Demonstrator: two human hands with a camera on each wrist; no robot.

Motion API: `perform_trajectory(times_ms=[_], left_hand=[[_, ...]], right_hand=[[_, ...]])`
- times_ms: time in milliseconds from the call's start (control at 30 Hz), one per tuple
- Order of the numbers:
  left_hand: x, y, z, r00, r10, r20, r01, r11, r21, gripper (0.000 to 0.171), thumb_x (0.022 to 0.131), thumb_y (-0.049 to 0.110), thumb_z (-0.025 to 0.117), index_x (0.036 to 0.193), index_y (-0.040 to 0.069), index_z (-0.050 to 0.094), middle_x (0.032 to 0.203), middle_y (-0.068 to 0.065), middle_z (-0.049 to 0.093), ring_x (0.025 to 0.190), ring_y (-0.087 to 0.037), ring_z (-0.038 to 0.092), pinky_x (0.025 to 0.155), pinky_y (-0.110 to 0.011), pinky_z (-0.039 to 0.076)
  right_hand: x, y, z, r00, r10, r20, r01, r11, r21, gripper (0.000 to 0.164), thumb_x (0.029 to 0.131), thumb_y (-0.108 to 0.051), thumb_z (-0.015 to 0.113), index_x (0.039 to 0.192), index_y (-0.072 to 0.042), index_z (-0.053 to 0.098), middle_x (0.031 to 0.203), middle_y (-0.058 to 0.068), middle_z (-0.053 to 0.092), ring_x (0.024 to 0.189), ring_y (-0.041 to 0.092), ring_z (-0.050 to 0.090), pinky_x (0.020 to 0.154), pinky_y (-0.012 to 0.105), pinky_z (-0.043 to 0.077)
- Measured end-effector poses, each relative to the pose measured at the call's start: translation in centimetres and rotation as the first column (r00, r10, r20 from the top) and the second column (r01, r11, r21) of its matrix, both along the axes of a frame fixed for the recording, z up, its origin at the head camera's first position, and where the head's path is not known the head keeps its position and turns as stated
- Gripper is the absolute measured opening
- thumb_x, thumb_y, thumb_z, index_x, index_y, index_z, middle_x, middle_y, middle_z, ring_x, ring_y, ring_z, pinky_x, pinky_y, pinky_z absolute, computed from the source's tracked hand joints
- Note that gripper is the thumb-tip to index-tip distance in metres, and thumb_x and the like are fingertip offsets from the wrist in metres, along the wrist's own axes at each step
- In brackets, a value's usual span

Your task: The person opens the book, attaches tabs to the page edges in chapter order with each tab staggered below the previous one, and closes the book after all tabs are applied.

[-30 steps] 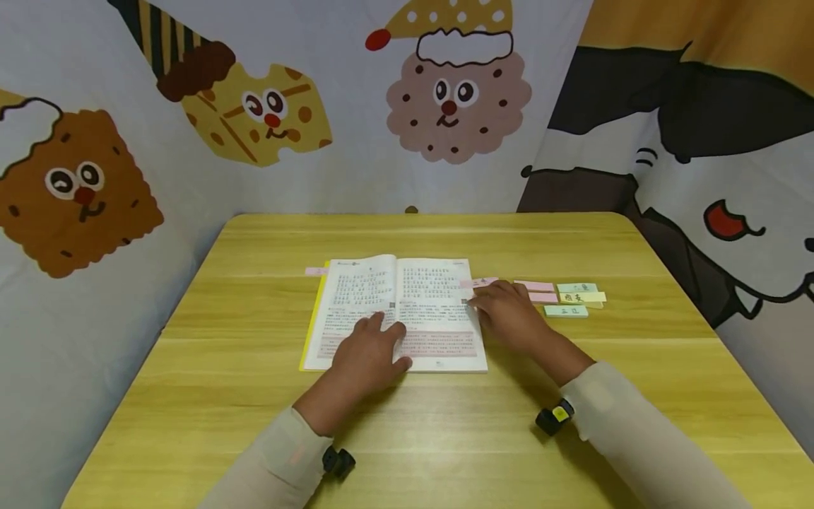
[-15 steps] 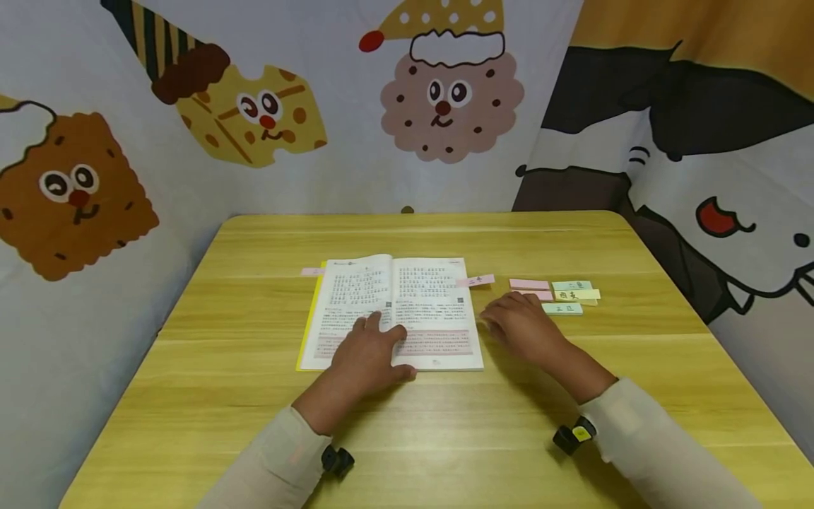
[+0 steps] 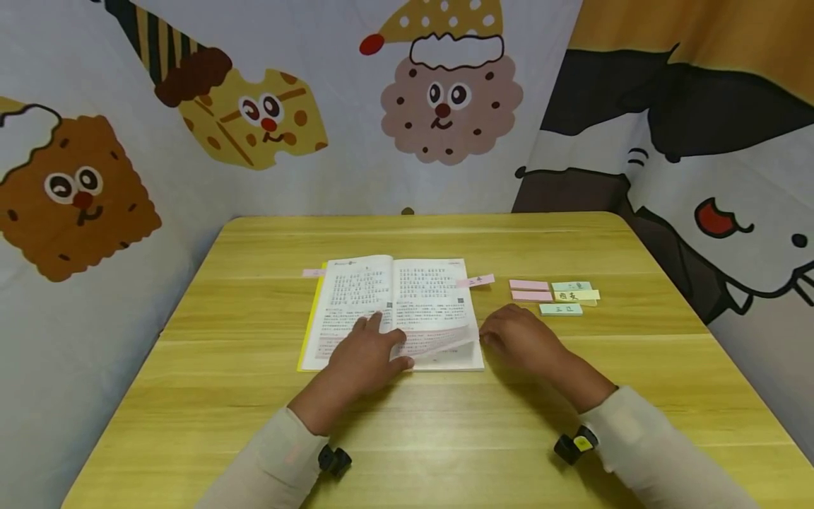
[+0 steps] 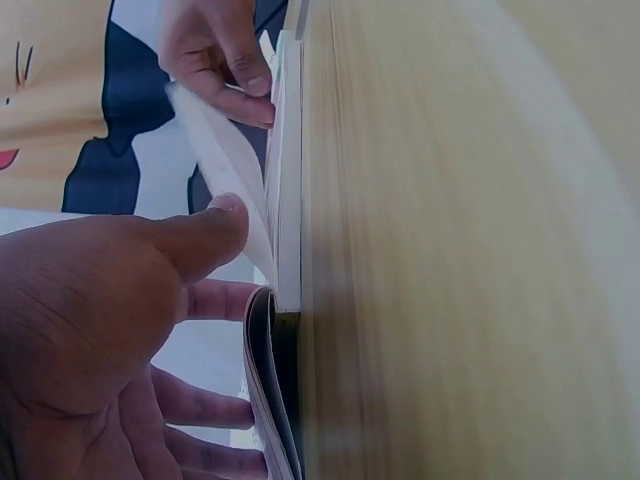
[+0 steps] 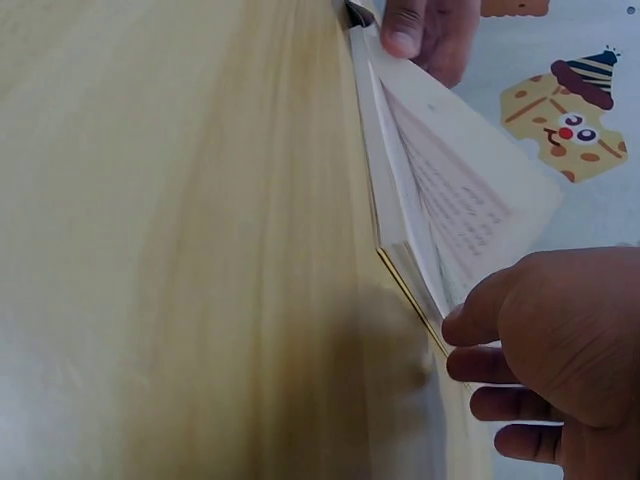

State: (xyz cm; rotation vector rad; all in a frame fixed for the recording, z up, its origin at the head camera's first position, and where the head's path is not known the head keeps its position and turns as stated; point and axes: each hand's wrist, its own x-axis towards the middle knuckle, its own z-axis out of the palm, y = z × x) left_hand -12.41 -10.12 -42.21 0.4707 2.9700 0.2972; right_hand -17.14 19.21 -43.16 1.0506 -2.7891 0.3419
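An open book [image 3: 356,290] with a yellow cover edge lies on the table. My left hand [image 3: 365,357] rests on its left page and the gutter, fingers spread, the thumb near the bottom edge. At the lower right edge, my right hand [image 3: 524,343] holds a lifted page [image 5: 470,180] by its side, fingers curled; the exact grip is partly hidden. The page's lower corner stands up and bends over the sheets below. A pink tab [image 3: 477,281] with handwriting sticks out from the right page, and another pink tab [image 3: 314,273] from the left side.
To the right of the book lie pink strips [image 3: 529,285], green strips [image 3: 561,309] and a yellow strip [image 3: 577,295], some with handwriting. The wooden table [image 3: 407,438] reaches back to a cloth [image 3: 356,177] printed with cartoon figures.
My right hand has moved off the pink tab, down along the book's right edge. The lower right corner of the page has lifted. My left hand stays on the book.
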Motion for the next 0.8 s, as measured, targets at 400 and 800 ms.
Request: perform_trajectory(times_ms=[400, 800], left_hand=[[0.1, 0.0, 0.2, 0.998, -0.026, -0.049, 0.025, 1.0, -0.018, 0.033, 0.093, 0.044, 0.052, 0.117, 0.025, 0.064, 0.136, -0.024, 0.043, 0.121, -0.046, 0.041, 0.091, -0.053, 0.041], [-0.2, 0.5, -0.1, 0.977, 0.126, -0.171, -0.113, 0.99, 0.087, 0.053, 0.09, 0.042, 0.051, 0.124, 0.002, 0.051, 0.117, -0.014, 0.056, 0.103, -0.029, 0.054, 0.076, -0.043, 0.048]], right_hand=[[0.3, -1.1, -0.1, 0.999, -0.035, -0.038, 0.033, 0.998, -0.052, 0.012, 0.085, -0.019, 0.066, 0.09, -0.009, 0.07, 0.093, 0.0, 0.065, 0.098, 0.019, 0.055, 0.087, 0.037, 0.044], [1.0, -2.0, -0.3, 0.978, 0.186, 0.098, -0.178, 0.98, -0.085, 0.021, 0.088, -0.017, 0.063, 0.107, -0.008, 0.067, 0.111, 0.002, 0.062, 0.108, 0.017, 0.053, 0.092, 0.036, 0.042]])
